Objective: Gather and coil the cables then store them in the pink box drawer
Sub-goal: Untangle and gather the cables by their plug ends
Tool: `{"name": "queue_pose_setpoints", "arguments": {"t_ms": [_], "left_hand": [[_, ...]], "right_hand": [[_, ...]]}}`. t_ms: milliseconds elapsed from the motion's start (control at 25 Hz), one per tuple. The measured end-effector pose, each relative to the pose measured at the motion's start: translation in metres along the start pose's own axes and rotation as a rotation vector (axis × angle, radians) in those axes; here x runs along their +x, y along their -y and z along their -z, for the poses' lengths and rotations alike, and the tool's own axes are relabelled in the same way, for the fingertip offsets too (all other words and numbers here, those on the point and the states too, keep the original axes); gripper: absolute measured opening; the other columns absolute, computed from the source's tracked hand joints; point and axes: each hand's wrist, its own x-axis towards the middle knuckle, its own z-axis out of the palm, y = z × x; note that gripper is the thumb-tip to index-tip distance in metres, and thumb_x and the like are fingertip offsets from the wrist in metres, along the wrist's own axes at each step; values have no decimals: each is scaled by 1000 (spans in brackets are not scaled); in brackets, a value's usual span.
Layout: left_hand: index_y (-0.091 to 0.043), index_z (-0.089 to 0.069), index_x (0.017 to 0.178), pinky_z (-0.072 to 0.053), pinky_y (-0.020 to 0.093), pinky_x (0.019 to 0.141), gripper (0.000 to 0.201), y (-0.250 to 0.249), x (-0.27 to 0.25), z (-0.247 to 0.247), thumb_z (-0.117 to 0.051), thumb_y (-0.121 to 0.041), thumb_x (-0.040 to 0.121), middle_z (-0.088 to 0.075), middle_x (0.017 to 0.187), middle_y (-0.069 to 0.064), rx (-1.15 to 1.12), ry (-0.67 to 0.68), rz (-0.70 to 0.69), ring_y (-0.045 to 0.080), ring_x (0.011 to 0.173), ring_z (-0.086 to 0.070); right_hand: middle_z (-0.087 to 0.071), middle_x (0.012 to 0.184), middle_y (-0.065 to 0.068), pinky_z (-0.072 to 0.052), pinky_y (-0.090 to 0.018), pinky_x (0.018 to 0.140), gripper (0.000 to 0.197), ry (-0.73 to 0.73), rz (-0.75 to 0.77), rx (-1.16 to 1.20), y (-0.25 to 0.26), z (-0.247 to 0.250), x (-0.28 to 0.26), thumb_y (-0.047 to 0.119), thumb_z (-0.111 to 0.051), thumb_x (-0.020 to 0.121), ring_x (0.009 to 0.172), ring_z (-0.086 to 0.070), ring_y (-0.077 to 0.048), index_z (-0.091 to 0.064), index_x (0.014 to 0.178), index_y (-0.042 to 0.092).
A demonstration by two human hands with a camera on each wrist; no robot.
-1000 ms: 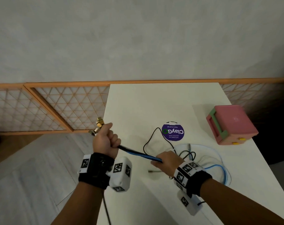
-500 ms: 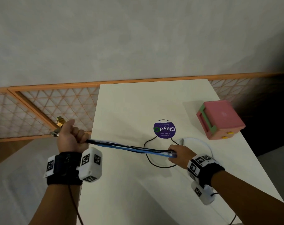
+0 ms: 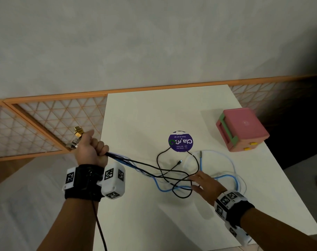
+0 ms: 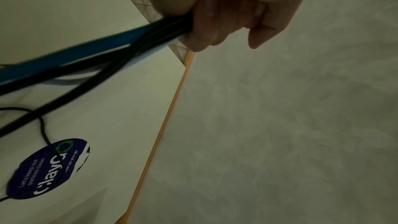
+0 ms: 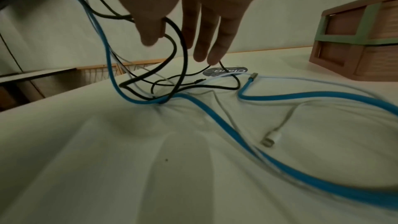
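My left hand point(image 3: 91, 149) hangs just off the table's left edge and grips a bundle of blue, black and white cables point(image 4: 107, 57), with the plug ends point(image 3: 77, 138) sticking out past my fist. The strands run slack to the right into a loose tangle on the white table point(image 3: 145, 115): a black cable point(image 3: 158, 161), a blue cable point(image 3: 226, 176) and a white cable point(image 3: 217, 152). My right hand point(image 3: 204, 183) hovers over the tangle with fingers point(image 5: 217, 40) straight, thumb against a black loop point(image 5: 178, 43). The pink box point(image 3: 244, 129) sits far right, its drawers closed.
A round purple sticker point(image 3: 180, 142) lies on the table behind the tangle. A white connector point(image 5: 271, 138) rests near my right wrist. An orange lattice screen point(image 3: 50, 124) stands left of the table, and a grey wall rises behind it.
My right hand let go of the stretched bundle and opened over the loose cables. The strands, taut before, now sag onto the table. My left fist keeps its hold.
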Motion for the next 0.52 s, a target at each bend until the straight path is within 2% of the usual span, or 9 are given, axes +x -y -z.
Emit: {"name": "queue_pose_setpoints", "arguments": {"t_ms": [80, 160, 240, 280, 320, 400, 440, 520], "left_hand": [[-24, -25, 43, -7, 22, 40, 53, -1, 0, -2, -46, -11, 90, -9, 41, -7, 3, -10, -16, 16, 47, -2], [-24, -24, 43, -7, 22, 40, 53, -4, 1, 0, -47, -11, 89, -5, 49, -5, -3, -21, -31, 16, 47, -2], [-24, -24, 42, -8, 22, 40, 54, -7, 1, 3, -48, -11, 89, -8, 43, -6, -15, -39, -35, 16, 47, -3], [-24, -23, 42, -8, 22, 40, 55, -8, 1, 4, -48, -11, 89, -12, 39, -7, -23, -42, -35, 16, 47, -3], [-24, -23, 41, -9, 22, 39, 55, -9, 0, 5, -48, -12, 89, -14, 37, -8, -29, -40, -33, 16, 47, -3], [-24, -23, 40, -9, 23, 40, 56, -12, -1, 5, -47, -12, 89, -14, 36, -8, -40, -38, -36, 16, 47, -3], [-24, -23, 40, -9, 23, 41, 56, -14, -2, 5, -47, -12, 89, -14, 36, -8, -46, -40, -40, 16, 47, -3], [-24, -23, 40, -9, 23, 40, 56, -18, -1, 7, -47, -12, 89, -15, 36, -8, -58, -50, -53, 14, 41, -5]], "right_hand": [[-50, 103, 6, -40, -24, 87, 20, -65, -49, 83, -2, -2, 5, 26, -44, 95, 99, -52, -16, -55, 110, 20], [-55, 89, 2, -40, -24, 77, 7, -154, -128, 180, -5, 1, 12, 23, -49, 93, 85, -53, -17, -55, 94, 20], [-55, 77, 3, -41, -24, 69, 1, -120, -218, 199, -9, 4, 19, 23, -53, 90, 70, -51, -14, -52, 90, 23], [-54, 74, 5, -41, -24, 66, 6, -64, -271, 175, -9, 4, 23, 26, -55, 88, 66, -49, -12, -51, 92, 25], [-56, 77, 5, -40, -24, 65, 14, -15, -313, 156, -9, 1, 26, 30, -58, 86, 67, -49, -11, -52, 98, 27], [-61, 93, 1, -40, -23, 70, 30, 14, -351, 218, -5, -11, 31, 37, -61, 84, 80, -53, -14, -55, 111, 25], [-61, 97, -2, -40, -23, 73, 31, 5, -365, 330, 1, -16, 31, 38, -62, 84, 85, -53, -16, -58, 111, 23], [-60, 98, -7, -39, -25, 73, 27, -1, -394, 597, 12, -23, 31, 41, -59, 80, 90, -53, -19, -64, 98, 21]]}}
